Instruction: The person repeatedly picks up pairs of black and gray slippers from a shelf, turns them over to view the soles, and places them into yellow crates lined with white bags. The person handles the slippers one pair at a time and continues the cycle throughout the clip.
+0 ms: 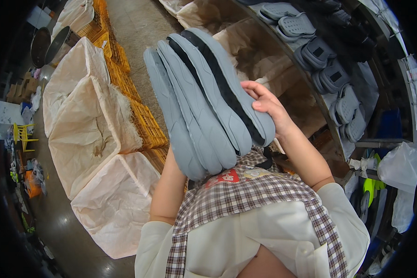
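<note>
Several grey shoe soles [197,106] stand side by side in a thick stack in front of my chest, with black material showing in the gaps between some of them. My right hand [266,105] grips the stack's right side, its thumb and fingers on the outermost sole. Behind the stack's lower left end my left forearm [164,190] rises. The soles cover my left hand, so its fingers cannot be seen.
Cream cloth-lined bins [85,125] and orange plastic crates [143,123] line the left side. A rack at right carries pairs of grey soles [296,25] and dark grey ones [331,76]. More cloth-lined compartments [241,44] lie below it. A clear plastic bag [401,167] hangs at far right.
</note>
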A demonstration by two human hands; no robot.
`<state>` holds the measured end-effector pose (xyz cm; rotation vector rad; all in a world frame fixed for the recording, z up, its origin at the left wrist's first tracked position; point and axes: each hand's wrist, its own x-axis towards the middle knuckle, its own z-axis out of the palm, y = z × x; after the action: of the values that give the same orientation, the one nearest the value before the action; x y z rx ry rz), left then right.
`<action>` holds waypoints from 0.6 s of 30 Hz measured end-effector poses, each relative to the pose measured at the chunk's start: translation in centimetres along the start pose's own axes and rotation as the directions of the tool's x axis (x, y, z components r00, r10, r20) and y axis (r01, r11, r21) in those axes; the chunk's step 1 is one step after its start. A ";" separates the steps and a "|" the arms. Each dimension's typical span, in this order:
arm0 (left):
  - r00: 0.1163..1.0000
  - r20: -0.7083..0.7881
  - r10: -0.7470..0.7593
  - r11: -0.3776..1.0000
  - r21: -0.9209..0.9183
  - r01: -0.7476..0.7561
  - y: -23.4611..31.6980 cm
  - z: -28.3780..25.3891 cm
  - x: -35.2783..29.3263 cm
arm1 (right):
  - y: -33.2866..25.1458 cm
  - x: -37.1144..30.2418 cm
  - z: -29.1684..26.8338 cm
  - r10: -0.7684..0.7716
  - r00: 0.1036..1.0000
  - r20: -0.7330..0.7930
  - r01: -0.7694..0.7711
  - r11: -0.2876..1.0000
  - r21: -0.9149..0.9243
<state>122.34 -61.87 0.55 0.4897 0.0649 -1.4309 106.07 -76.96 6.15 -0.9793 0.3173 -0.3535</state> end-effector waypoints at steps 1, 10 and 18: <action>1.000 -0.004 -0.004 1.000 0.008 0.004 0.0 0.0 0.0 | -0.1 0.1 -0.3 0.020 0.999 -0.034 -0.019 0.999 0.039; 1.000 -0.024 -0.002 0.997 0.072 0.004 -0.8 -0.3 -0.6 | 0.8 -0.3 -0.2 0.095 0.995 -0.042 -0.104 0.919 -0.380; 1.000 -0.026 -0.016 0.990 0.142 0.019 -1.6 -1.3 0.2 | 0.2 -0.5 0.7 0.103 0.995 -0.008 -0.076 0.674 -0.735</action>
<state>121.15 -61.69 -1.18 0.6256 -0.0134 -1.4527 105.93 -76.11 6.44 -1.7678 0.4944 -0.1008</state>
